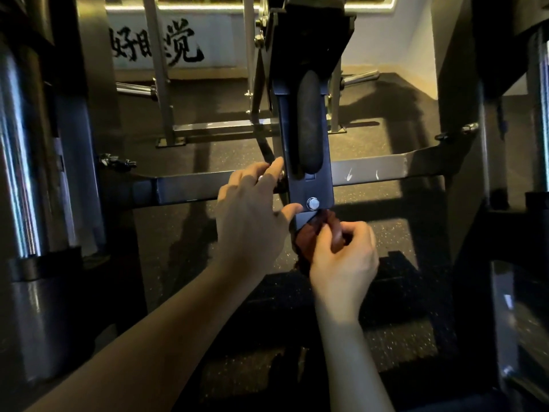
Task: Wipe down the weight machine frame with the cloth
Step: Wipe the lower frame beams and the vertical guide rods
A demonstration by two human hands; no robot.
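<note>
A dark vertical frame post [309, 188] of the weight machine hangs down the middle, with a silver bolt [312, 203] near its lower end and a black rubber bumper [310, 123] above. A grey horizontal crossbar [190, 187] runs behind it. My left hand [252, 209] holds the post's left edge, fingers behind it and thumb under the bolt plate. My right hand [341, 254] grips a bunched reddish-brown cloth [309, 236] and presses it against the bottom end of the post.
Chrome cylinders [20, 173] stand at the left, a dark upright frame [463, 114] at the right. Black rubber mat steps [401, 281] lie below. Another grey rack [166, 84] with a chrome bar stands behind, before a white wall with black lettering.
</note>
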